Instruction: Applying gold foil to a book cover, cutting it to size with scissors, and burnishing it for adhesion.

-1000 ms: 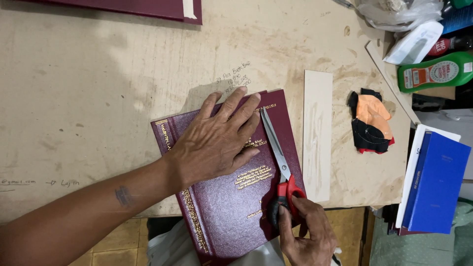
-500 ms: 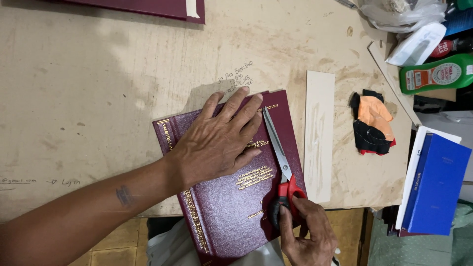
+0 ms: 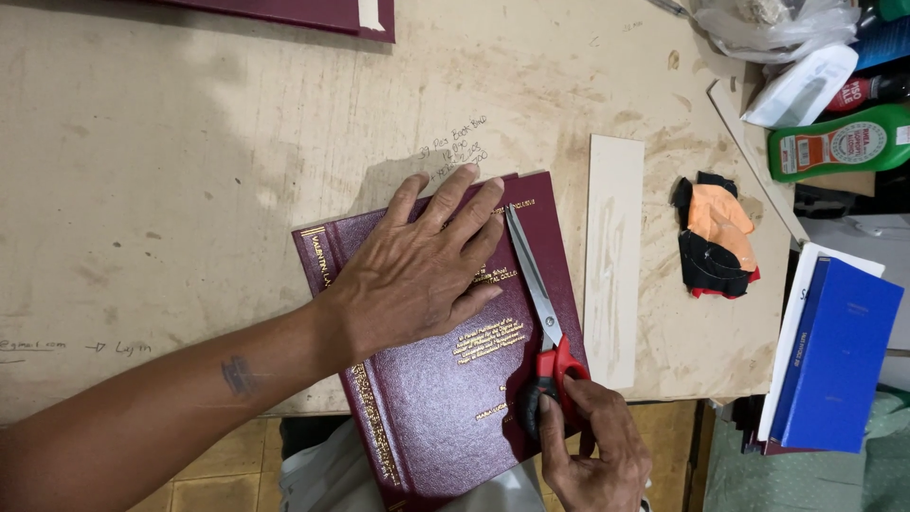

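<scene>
A: Left hand (image 3: 417, 275) open, flat on the maroon book (image 3: 445, 379), which overhangs the table (image 3: 190, 190) edge. Right hand (image 3: 592, 446) grips the red scissors (image 3: 542, 322), blades shut, lying along the cover near the fore edge.

B: Risks?

A: Blade tip is just beside the left fingertips; a slip could nick them or score the cover. Pale strip (image 3: 614, 256) and rag (image 3: 716, 237) lie apart.

Your left hand (image 3: 417, 275) lies flat on the hardcover book (image 3: 445, 379), which overhangs the near edge of the counter (image 3: 190, 190). The scissors (image 3: 540, 313) lie on its right side, your right hand (image 3: 592, 446) on the handles. Right of the book lies a cardboard strip (image 3: 614, 256), then cloth scraps (image 3: 716, 237).
</scene>
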